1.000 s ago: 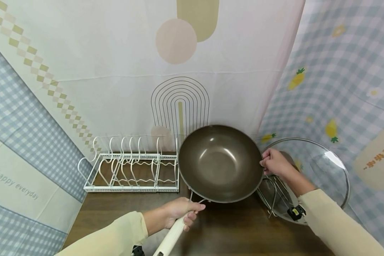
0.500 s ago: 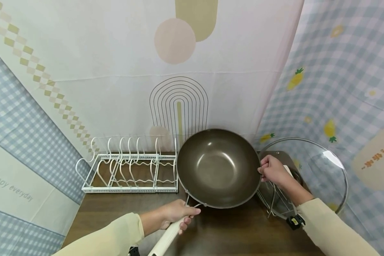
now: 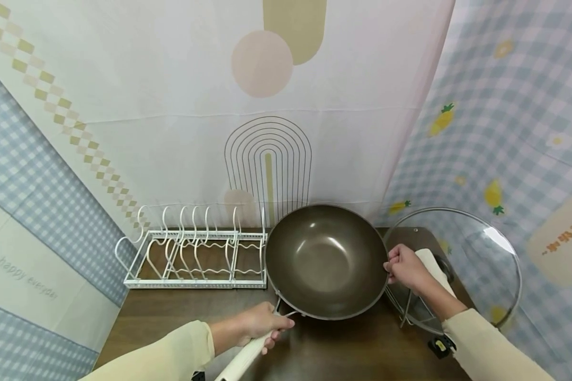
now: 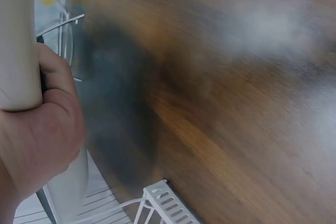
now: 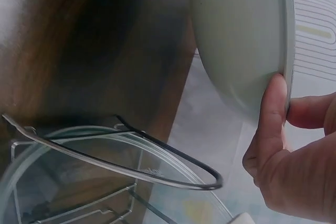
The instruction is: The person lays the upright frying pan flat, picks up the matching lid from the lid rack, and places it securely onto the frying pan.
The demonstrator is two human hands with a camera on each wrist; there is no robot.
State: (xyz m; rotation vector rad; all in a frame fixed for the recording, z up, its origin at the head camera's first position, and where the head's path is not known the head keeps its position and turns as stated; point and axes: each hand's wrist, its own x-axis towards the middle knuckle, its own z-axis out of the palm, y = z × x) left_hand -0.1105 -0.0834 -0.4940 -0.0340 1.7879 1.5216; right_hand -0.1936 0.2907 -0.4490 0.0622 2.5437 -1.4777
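A wok with a dark brown inside and pale outside is held over the table, its far edge close to the wall cloth. My left hand grips its cream handle near the wire bracket. On the opposite side my right hand pinches the rim, thumb and fingers on either side of it, as the right wrist view shows. From the side the wok's pale green outer wall shows. The left wrist view has my left hand wrapped around the handle, the wok's bowl out of sight there.
A white wire dish rack stands left of the wok, against the wall. To the right, a large glass lid leans upright in a metal wire stand. Behind my right forearm lies a cream handle beside a dark flat surface.
Both hands have lowered the wok in the head view, its rim dropping lower against the wall. The grips stay the same. More of the cream handle on the right now shows.
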